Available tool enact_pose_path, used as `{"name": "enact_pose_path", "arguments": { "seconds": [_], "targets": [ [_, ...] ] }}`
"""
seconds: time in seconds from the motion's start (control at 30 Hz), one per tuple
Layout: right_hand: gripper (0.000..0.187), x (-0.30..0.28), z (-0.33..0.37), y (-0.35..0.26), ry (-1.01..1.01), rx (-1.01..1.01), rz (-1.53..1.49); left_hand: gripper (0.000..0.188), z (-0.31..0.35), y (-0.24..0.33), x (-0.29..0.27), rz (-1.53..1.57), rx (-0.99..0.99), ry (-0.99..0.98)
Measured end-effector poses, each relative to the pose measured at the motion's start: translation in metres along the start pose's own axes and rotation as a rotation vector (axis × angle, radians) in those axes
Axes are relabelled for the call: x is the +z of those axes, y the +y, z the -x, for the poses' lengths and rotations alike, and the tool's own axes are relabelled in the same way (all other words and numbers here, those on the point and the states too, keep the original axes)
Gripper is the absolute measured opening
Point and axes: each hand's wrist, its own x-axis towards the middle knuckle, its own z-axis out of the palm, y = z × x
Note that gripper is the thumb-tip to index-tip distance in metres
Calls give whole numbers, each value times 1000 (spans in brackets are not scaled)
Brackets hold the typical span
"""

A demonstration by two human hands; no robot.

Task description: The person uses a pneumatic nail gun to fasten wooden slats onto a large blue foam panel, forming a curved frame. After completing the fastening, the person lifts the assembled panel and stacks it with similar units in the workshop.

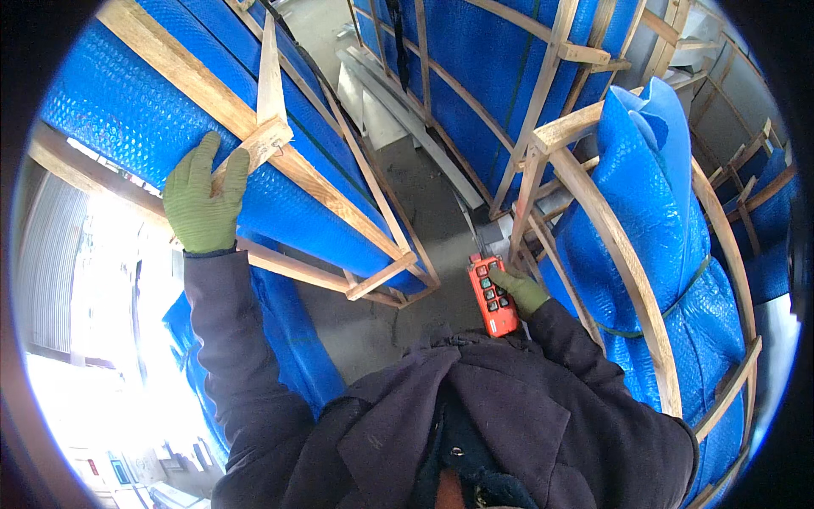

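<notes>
My left hand [203, 195], in a green glove, grips the top end of a wooden crate frame [264, 142]. The fingers go over a short crosspiece and partly hide it. Inside that frame stands a tall pack wrapped in blue bubble wrap [127, 89]. My right hand [521, 293], gloved the same way, holds an orange remote control [492, 297] with dark push buttons in front of my body. The thumb lies near its keys; the other fingers are mostly hidden behind it.
Close on my right stands another slatted crate [623, 246] with a bulging blue-wrapped load [653, 204]. A further blue-wrapped crate [466, 72] is ahead. Long metal bars [407, 119] lie along a narrow strip of grey floor [424, 187] between the crates. Bright light comes from the left.
</notes>
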Motion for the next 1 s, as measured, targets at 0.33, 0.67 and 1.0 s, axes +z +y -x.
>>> {"name": "enact_pose_path", "arguments": {
  "seconds": [0.33, 0.67, 1.0],
  "targets": [
    [45, 0, 3, 5, 50, -4, -22, 50, 40, 0, 23, 61, -52, -65],
    [57, 5, 6, 18, 127, -26, -234, 56, 94, 0, 39, 101, -19, -136],
    [57, 24, 15, 22, 49, -171, -33, 62, 123, 10, 33, -122, 72, -102]
  ]
}}
